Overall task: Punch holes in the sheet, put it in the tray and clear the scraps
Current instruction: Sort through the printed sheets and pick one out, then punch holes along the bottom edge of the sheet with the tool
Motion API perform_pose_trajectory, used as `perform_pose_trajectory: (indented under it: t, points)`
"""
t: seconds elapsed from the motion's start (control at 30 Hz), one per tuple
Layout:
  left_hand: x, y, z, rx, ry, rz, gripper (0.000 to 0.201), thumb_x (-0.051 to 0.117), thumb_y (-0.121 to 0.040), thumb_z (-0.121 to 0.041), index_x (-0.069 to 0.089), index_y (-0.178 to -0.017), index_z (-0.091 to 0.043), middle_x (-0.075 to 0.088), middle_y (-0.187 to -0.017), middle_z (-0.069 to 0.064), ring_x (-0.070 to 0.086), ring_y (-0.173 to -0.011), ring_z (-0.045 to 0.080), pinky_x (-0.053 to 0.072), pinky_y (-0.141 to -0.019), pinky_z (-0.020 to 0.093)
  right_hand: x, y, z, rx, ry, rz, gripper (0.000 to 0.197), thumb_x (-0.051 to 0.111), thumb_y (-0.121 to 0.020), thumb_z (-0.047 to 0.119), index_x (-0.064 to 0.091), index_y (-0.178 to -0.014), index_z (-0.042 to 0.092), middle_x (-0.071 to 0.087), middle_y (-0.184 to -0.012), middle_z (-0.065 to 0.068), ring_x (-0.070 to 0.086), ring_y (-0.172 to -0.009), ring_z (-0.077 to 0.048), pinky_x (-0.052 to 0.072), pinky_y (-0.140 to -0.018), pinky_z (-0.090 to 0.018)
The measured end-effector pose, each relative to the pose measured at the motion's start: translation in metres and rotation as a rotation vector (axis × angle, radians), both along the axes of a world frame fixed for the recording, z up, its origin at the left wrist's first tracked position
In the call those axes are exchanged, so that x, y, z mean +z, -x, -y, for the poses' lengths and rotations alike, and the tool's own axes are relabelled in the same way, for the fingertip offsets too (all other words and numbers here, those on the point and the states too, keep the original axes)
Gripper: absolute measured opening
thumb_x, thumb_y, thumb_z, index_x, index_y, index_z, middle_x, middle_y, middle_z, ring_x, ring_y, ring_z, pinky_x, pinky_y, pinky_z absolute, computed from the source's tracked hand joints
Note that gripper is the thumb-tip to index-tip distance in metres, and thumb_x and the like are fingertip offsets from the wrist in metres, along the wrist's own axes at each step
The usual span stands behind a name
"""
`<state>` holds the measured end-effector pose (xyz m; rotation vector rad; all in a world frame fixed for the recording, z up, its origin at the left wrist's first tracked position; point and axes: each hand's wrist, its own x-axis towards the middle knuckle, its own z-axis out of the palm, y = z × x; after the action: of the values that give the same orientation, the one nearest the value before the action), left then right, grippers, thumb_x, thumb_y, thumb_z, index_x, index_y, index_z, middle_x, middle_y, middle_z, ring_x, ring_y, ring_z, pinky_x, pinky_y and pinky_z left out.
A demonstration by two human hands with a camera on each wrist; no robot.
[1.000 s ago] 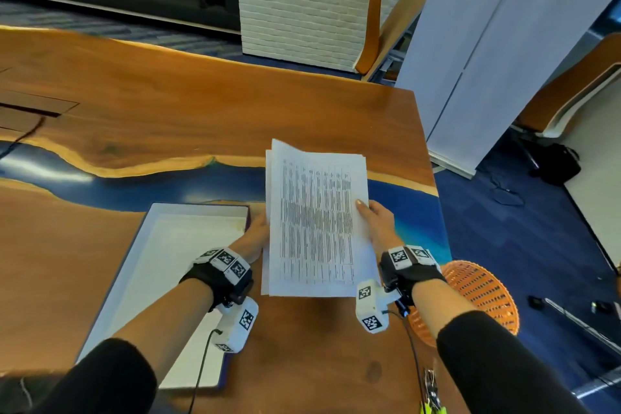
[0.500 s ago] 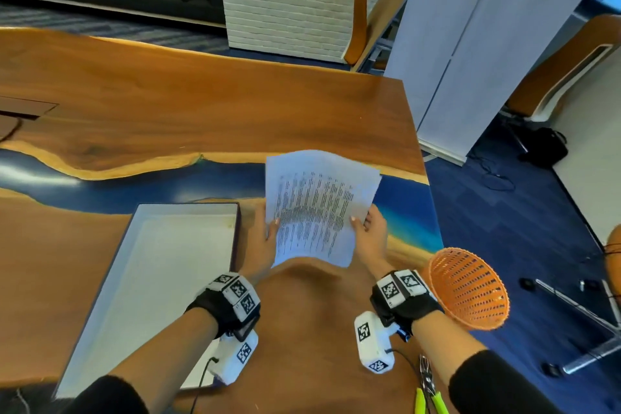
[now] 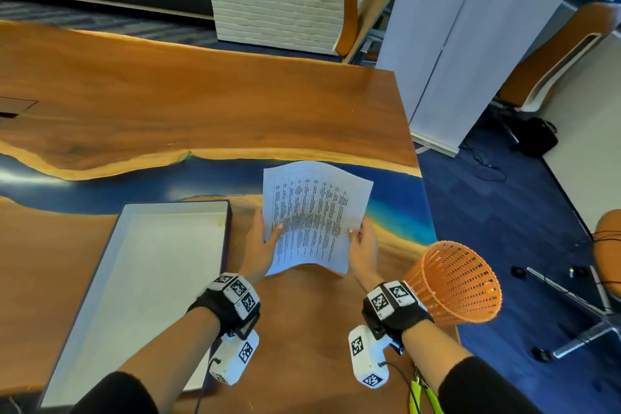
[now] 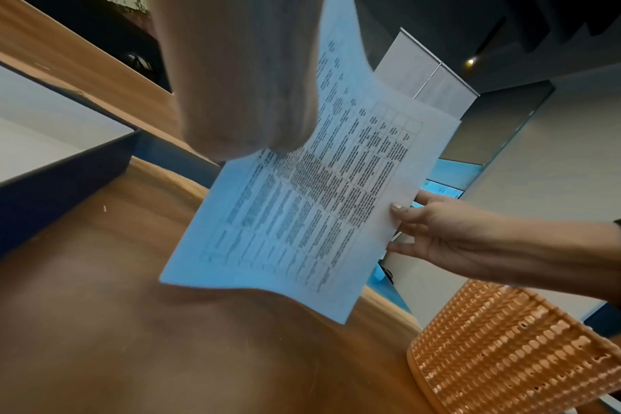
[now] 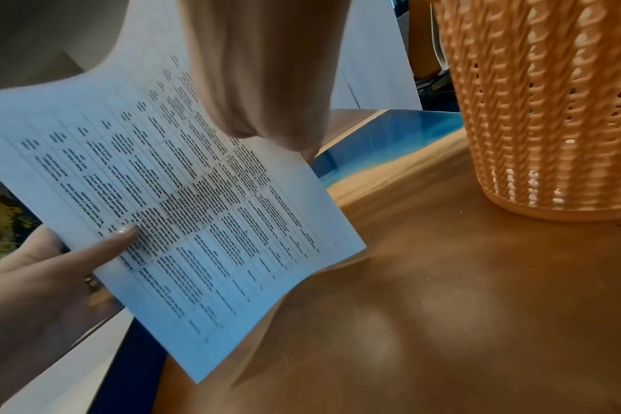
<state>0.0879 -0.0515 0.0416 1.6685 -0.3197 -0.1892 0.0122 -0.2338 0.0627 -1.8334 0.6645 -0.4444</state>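
The person is holding a printed sheet (image 3: 312, 215) up in the air over the wooden table (image 3: 168, 104), and the paper is bending a little in the middle. The left hand (image 3: 260, 245) is pinching the sheet's left edge, with the thumb lying on the printed side. The right hand (image 3: 364, 250) is pinching the right edge the same way, thumb on top and fingers (image 4: 401, 248) under the paper. The sheet's near edge is hanging just above the table, not touching it. The white tray (image 3: 111, 265) with dark blue walls is lying just to the left of the sheet, and its near corner is sitting close to the table's front edge. An orange basket (image 3: 453, 282) is standing at the table's right edge, near the right wrist. Between the tray and the basket, bare wood is showing under the hands. A yellow-handled tool (image 3: 424, 395) is lying at the front edge; I cannot tell what kind.
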Motion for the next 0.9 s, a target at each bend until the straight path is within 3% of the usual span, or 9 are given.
perform_pose_trajectory:
  t: [0.07, 0.13, 0.23, 0.33, 0.43, 0.5, 0.63, 0.73, 0.9]
  points:
    - [-0.004, 0.0, -0.002, -0.026, -0.021, -0.031, 0.045, 0.051, -0.098, -0.012, 0.036, -0.137, -0.028, 0.057, -0.125, -0.017, 0.055, -0.115, -0.008, 0.046, -0.096, 0.015, -0.005, 0.001, 0.002, 0.017, 0.006, -0.027, 0.024, 0.037, -0.095, 0.001, 0.048, -0.117, 0.004, 0.055, -0.104, -0.001, 0.055, -0.097, -0.018, 0.042, -0.084, -0.03]
    - [-0.014, -0.001, -0.005, -0.035, -0.051, -0.05, 0.045, 0.053, -0.097, -0.016, 0.039, -0.138, -0.025, 0.058, -0.129, -0.007, 0.055, -0.12, 0.005, 0.045, -0.104, 0.032, -0.011, 0.004, 0.004, 0.031, -0.009, -0.065, 0.027, 0.036, -0.096, 0.001, 0.048, -0.119, 0.006, 0.056, -0.108, -0.001, 0.053, -0.099, -0.015, 0.043, -0.087, -0.032]
    - [-0.017, -0.001, -0.008, -0.053, -0.048, -0.113, 0.044, 0.057, -0.095, -0.016, 0.044, -0.136, -0.021, 0.062, -0.127, 0.0, 0.06, -0.117, 0.017, 0.048, -0.101, 0.047, -0.016, 0.01, 0.008, 0.02, -0.029, -0.08, 0.029, 0.036, -0.095, 0.001, 0.048, -0.121, 0.008, 0.057, -0.112, -0.004, 0.053, -0.1, -0.015, 0.044, -0.088, -0.033]
    - [-0.016, 0.0, -0.012, -0.151, -0.049, -0.136, 0.05, 0.056, -0.095, -0.011, 0.038, -0.141, -0.022, 0.059, -0.132, 0.001, 0.059, -0.119, 0.019, 0.049, -0.1, 0.047, -0.018, 0.015, 0.013, 0.038, -0.031, -0.095, 0.028, 0.037, -0.094, -0.001, 0.047, -0.115, 0.015, 0.059, -0.112, -0.006, 0.057, -0.103, -0.021, 0.048, -0.093, -0.04]
    - [-0.019, 0.008, -0.014, -0.253, -0.07, -0.158, 0.056, 0.049, -0.097, -0.005, 0.029, -0.145, -0.024, 0.052, -0.139, 0.002, 0.054, -0.126, 0.02, 0.047, -0.102, 0.042, -0.021, 0.023, 0.017, 0.027, -0.037, -0.13, 0.03, 0.038, -0.093, -0.002, 0.046, -0.12, 0.01, 0.059, -0.12, -0.011, 0.056, -0.109, -0.024, 0.047, -0.097, -0.043]
    - [-0.023, 0.016, -0.013, -0.255, -0.077, -0.173, 0.056, 0.047, -0.097, -0.002, 0.027, -0.146, -0.02, 0.05, -0.14, 0.005, 0.053, -0.126, 0.022, 0.046, -0.103, 0.046, -0.026, 0.03, 0.017, 0.011, -0.057, -0.15, 0.031, 0.04, -0.093, -0.001, 0.047, -0.122, 0.009, 0.059, -0.123, -0.012, 0.056, -0.113, -0.026, 0.046, -0.1, -0.045]
    - [-0.037, 0.037, -0.01, -0.227, -0.077, -0.226, 0.052, 0.046, -0.097, 0.0, 0.03, -0.144, -0.014, 0.051, -0.136, 0.007, 0.052, -0.125, 0.025, 0.044, -0.104, 0.051, -0.038, 0.061, 0.017, 0.008, -0.079, -0.204, 0.03, 0.042, -0.095, 0.006, 0.046, -0.124, 0.011, 0.059, -0.123, -0.01, 0.056, -0.112, -0.023, 0.045, -0.099, -0.042]
    - [-0.051, 0.055, -0.009, -0.27, -0.085, -0.236, 0.056, 0.048, -0.097, -0.001, 0.027, -0.148, -0.01, 0.049, -0.141, 0.009, 0.051, -0.128, 0.027, 0.045, -0.103, 0.052, -0.05, 0.097, 0.018, -0.014, -0.015, -0.261, 0.03, 0.043, -0.095, 0.005, 0.047, -0.125, 0.004, 0.057, -0.122, -0.015, 0.054, -0.111, -0.026, 0.042, -0.093, -0.034]
    - [-0.06, 0.085, 0.002, -0.328, -0.054, -0.268, 0.058, 0.048, -0.097, -0.001, 0.025, -0.149, -0.013, 0.046, -0.145, 0.01, 0.048, -0.131, 0.028, 0.044, -0.103, 0.052, -0.074, 0.165, 0.025, -0.052, 0.097, -0.415, 0.035, 0.046, -0.093, 0.004, 0.046, -0.128, 0.0, 0.052, -0.128, -0.02, 0.048, -0.12, -0.031, 0.036, -0.104, -0.039]
